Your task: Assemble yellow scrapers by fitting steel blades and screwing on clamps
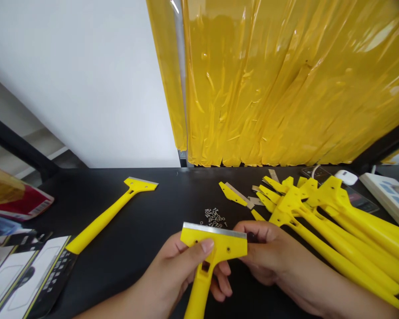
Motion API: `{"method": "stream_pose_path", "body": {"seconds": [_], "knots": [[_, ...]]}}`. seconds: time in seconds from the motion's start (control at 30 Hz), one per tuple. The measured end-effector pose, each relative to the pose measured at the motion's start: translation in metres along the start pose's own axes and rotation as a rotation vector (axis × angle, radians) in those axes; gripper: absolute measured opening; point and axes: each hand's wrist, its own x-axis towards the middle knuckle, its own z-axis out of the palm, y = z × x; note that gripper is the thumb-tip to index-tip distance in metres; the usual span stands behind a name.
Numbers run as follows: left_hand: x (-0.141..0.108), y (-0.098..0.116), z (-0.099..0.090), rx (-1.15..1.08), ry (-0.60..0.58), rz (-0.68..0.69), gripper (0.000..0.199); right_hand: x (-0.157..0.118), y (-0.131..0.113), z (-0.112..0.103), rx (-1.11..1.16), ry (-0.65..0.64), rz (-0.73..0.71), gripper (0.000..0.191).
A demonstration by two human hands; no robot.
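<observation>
My left hand (182,263) is closed around the head of a yellow scraper (231,244), its thumb pressed near one of the two screw holes. A metal blade shows along the scraper's top edge, and the handle points down toward me. At the right end of the head, my right hand (269,254) pinches the corner, with some fingertips hidden behind it. Just beyond the scraper lies a small heap of screws and nuts (214,217). Farther back, a loose yellow clamp plate (232,194) rests beside a bare blade (241,195).
Yellow scraper handles (319,221) are piled on the right of the black table (173,190). Another bladed scraper (109,212) lies at left, near packaging cards (43,270) and a red packet (20,192). A white earphone case (346,177) sits back right, before the yellow curtain (269,88).
</observation>
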Motion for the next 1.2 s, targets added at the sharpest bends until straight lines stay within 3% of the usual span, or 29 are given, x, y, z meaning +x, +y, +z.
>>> {"method": "stream_pose_path", "body": {"seconds": [0.3, 0.5, 0.77, 1.0, 1.2], "knots": [[0.0016, 0.0031, -0.0073, 0.042, 0.042, 0.002, 0.042, -0.0032, -0.0001, -0.0037, 0.175, -0.053, -0.032, 0.018], [0.0024, 0.0023, -0.0074, 0.098, 0.066, 0.003, 0.045, -0.0038, 0.0004, -0.0049, 0.143, -0.112, -0.049, 0.02], [0.0032, -0.0012, -0.0061, 0.132, 0.065, 0.023, 0.046, -0.004, 0.0007, -0.0026, 0.125, -0.09, -0.022, 0.028], [0.0054, -0.0009, -0.0032, 0.145, 0.045, 0.039, 0.033, -0.0033, 0.0008, -0.0021, 0.089, -0.038, -0.025, 0.029], [0.0029, 0.0021, -0.0002, 0.156, 0.17, -0.064, 0.033, 0.0006, 0.001, -0.0018, -0.048, 0.036, -0.021, 0.038]]}}
